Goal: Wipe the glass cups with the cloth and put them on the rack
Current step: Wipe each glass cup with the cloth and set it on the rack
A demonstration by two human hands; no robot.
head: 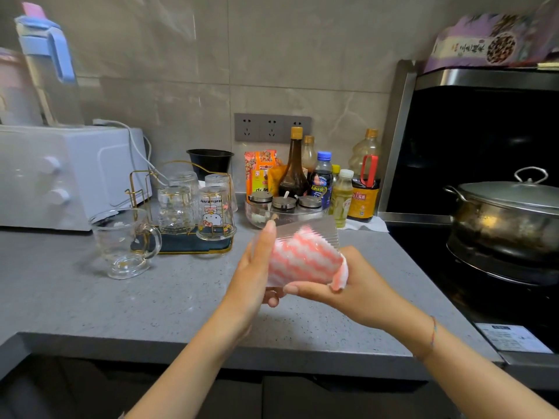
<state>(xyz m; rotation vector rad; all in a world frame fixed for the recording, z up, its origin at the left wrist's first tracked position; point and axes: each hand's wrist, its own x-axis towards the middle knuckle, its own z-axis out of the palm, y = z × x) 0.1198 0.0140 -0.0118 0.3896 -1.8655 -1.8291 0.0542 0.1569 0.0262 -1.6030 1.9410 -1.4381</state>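
Note:
A ribbed glass cup (305,231) lies tilted above the grey counter, held between both hands. My left hand (257,267) grips it from the left with the fingers up its side. A pink-and-white striped cloth (302,258) is stuffed inside the cup, and its end sticks out by my right hand (351,285), which holds the cloth and the cup's mouth. The gold wire rack (193,246) at the back left carries several upturned glass cups, one with a cartoon cat print (215,213). A glass mug with a handle (125,241) stands upright on the counter in front of the rack.
A white toaster oven (60,176) stands at the far left. Sauce bottles (320,179) and a bowl of spice jars (284,207) line the back wall. At the right is a black stove with a lidded steel pot (508,213). The counter's front edge (211,349) runs below my arms.

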